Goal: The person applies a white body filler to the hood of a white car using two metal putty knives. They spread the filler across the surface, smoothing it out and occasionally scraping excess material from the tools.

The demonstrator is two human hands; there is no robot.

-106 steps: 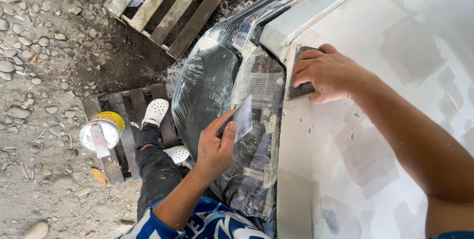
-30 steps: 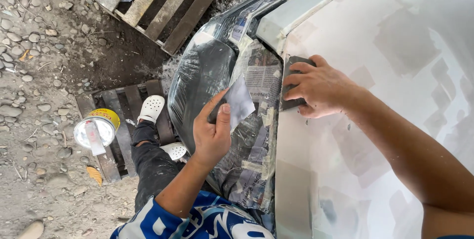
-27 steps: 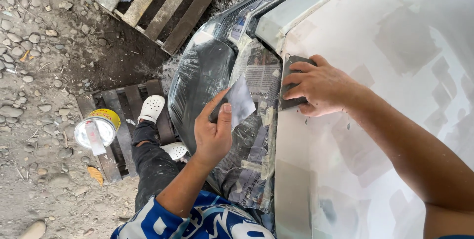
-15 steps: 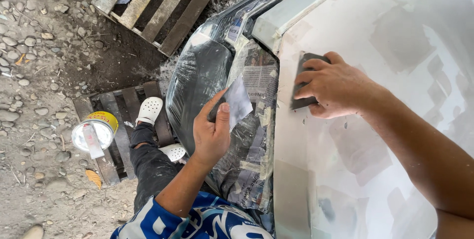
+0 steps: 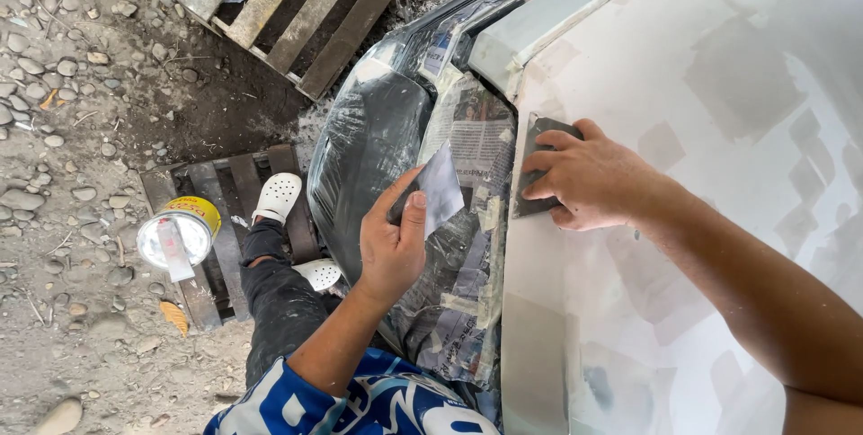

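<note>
Outdoors it was, on rough gravel and dirt ground with a weathered wooden pallet lying at the top and a second, darker slatted pallet under the person's white perforated clogs. Beside them stood a round yellow-rimmed tin with a shiny lid, a flat stick laid across it.

Over to the work: a white, primer-patched car body panel filled the right side, its dull grey filler squares plain to see. Next to it, the headlight was wrapped in black plastic sheeting and taped newspaper masking.

The right hand lay flat on the panel's edge, fingers spread and pressing down on a dark grey rectangular sanding sheet, which sat right at the seam beside the newspaper. Thin and flexible, that sheet looked light and likely to slide or curl, so broad pressure across its middle, fingertips near the leading edge, seemed the sound grip.

The left hand hovered over the masked headlight, thumb and fingers pinched on a small pale grey folded scrap of paper, held upright and loosely. Flimsy stuff by the look of it, easily creased, best held by one corner as it was.
</note>
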